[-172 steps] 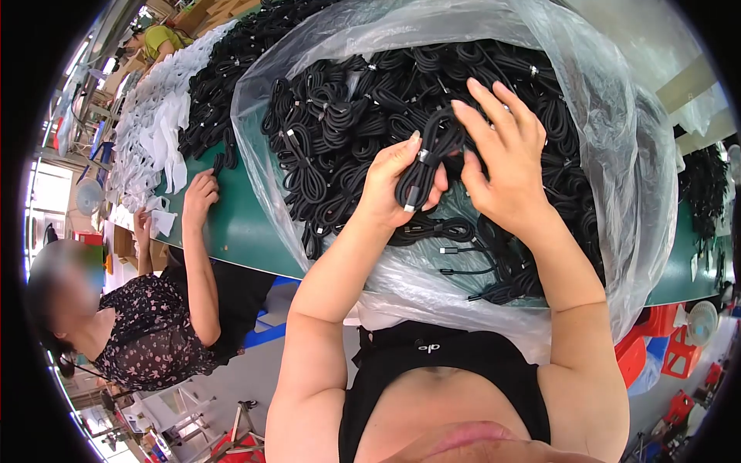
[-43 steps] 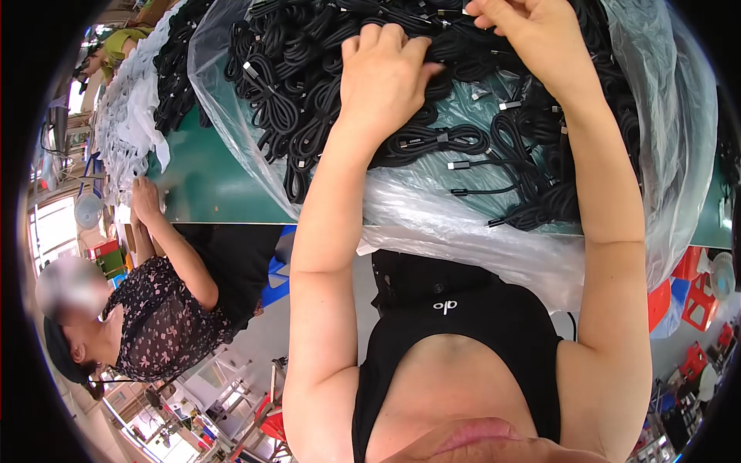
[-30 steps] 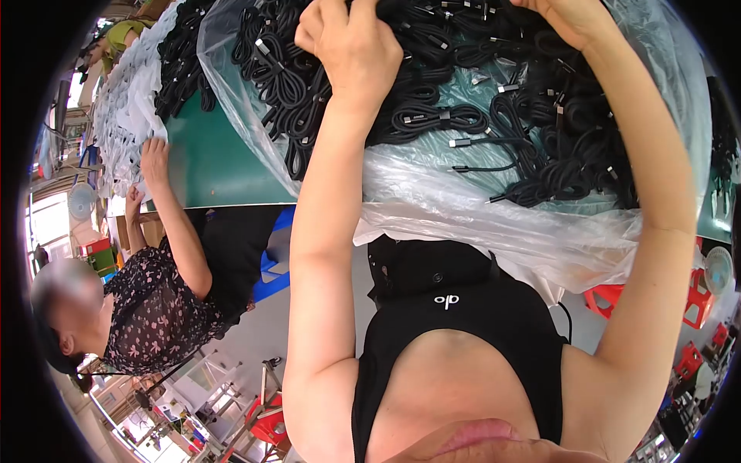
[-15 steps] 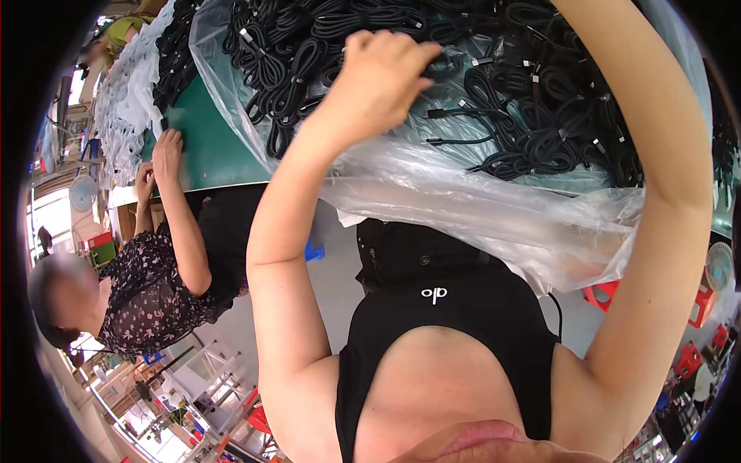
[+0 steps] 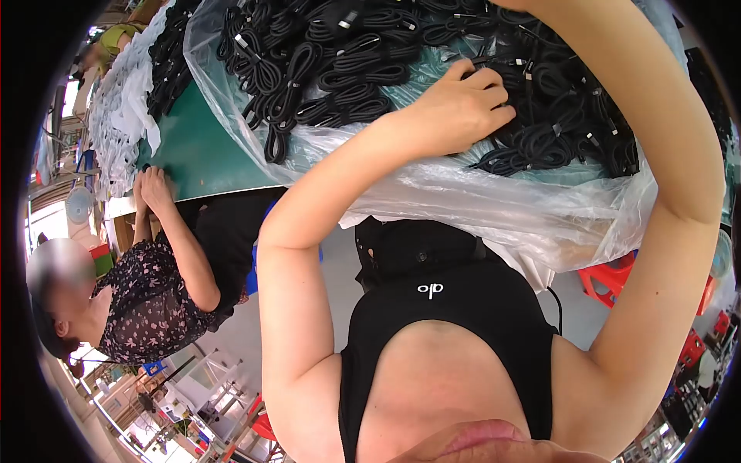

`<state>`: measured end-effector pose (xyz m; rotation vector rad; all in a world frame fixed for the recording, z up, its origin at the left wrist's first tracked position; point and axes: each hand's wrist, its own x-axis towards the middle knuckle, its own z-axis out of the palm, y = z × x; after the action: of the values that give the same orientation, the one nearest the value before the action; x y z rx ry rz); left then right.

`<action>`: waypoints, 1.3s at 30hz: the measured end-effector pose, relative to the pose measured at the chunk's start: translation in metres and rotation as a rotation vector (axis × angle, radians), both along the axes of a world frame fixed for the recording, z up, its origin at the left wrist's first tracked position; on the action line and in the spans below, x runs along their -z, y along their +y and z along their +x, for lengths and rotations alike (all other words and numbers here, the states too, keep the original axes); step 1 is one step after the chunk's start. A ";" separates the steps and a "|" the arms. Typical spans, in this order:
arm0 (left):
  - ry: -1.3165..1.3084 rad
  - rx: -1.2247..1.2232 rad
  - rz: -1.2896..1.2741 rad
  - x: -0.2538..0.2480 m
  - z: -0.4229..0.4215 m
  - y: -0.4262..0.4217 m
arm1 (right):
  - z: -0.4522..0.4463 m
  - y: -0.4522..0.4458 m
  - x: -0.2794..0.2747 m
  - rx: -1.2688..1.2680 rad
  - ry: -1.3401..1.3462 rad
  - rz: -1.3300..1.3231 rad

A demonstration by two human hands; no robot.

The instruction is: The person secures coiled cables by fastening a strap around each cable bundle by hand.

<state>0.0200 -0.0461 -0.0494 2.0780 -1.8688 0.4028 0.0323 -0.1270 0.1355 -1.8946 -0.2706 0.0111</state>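
My left hand (image 5: pixel 463 109) is palm down over a pile of black cables, its fingers bent around a black cable (image 5: pixel 482 60) whose end shows at the fingertips. The rest of what lies beneath the palm is hidden. Reaching past the top edge, my right hand (image 5: pixel 512 3) shows only a sliver, and its fingers are out of view. Coiled black cables (image 5: pixel 363 71) with silver plugs are heaped left of my left hand. More cable bundles (image 5: pixel 540 143) lie to its right. All rest on a clear plastic sheet (image 5: pixel 478 202) draped over the table edge.
The green table (image 5: pixel 204 150) extends leftward under the sheet. A co-worker (image 5: pixel 154 309) in a flowered top sits at left, hands (image 5: pixel 150 185) on the table edge beside a white heap (image 5: pixel 123 108). A red stool (image 5: pixel 606 279) stands at lower right.
My left hand has moved right and slightly nearer to me, onto the right-hand cables. A sliver of my right hand now shows at the top edge. The co-worker's hands have shifted slightly.
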 end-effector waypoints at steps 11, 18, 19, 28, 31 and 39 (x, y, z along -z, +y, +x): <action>1.367 -0.210 -0.929 -0.060 0.026 0.062 | -0.047 -0.027 0.050 0.015 -0.576 -0.479; 1.748 0.222 -1.373 -0.059 -0.007 0.060 | -0.062 -0.007 0.084 -0.009 -0.567 -0.426; 1.735 0.230 -1.390 -0.060 -0.012 0.059 | -0.065 -0.006 0.081 -0.002 -0.511 -0.401; 1.265 -0.077 -1.344 -0.053 -0.056 0.035 | -0.091 -0.006 0.083 0.065 -0.475 -0.302; 1.365 -0.004 -1.411 -0.051 -0.064 0.031 | -0.093 0.005 0.081 0.073 -0.536 -0.288; 1.441 -0.019 -1.460 -0.044 -0.056 0.037 | -0.097 0.007 0.090 0.095 -0.440 -0.332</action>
<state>-0.0357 -0.0087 -0.0053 0.7620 -0.3132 0.0728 -0.0647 -0.1201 0.0459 -2.2268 -0.4998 -0.4542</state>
